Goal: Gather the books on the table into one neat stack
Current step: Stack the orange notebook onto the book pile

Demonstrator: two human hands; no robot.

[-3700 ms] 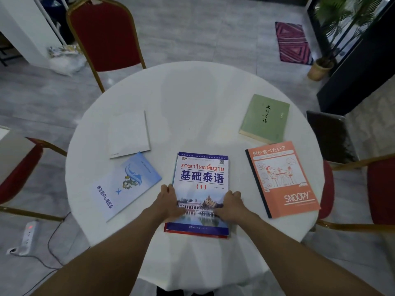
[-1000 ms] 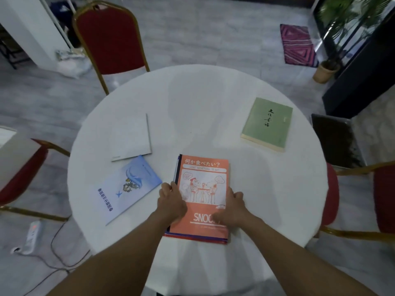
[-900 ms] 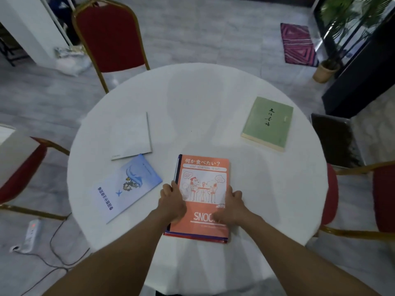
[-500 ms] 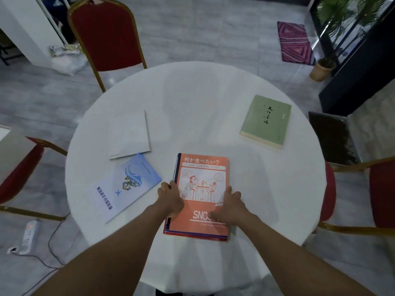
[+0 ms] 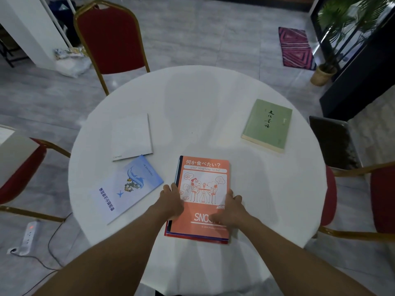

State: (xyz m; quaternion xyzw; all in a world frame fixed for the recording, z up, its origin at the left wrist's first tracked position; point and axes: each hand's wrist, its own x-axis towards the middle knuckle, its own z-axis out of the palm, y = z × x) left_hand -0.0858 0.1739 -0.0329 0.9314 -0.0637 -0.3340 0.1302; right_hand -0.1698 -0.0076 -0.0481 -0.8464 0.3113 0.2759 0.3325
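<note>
Orange notebook (image 5: 203, 195), laid atop the stack since earlier, was still pressed flat between left hand (image 5: 172, 200) and right hand (image 5: 232, 211), fingers extended; lower books mostly hidden.

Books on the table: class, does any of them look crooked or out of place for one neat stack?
Yes. The pale blue booklet lies turned at a slant, the white booklet and green book sit apart, and only the orange notebook tops the stack, whose lower covers peek out at its near edge.

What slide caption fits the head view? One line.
Both hands, left hand and right hand, square the orange notebook atop the stack; three books lie apart.
</note>
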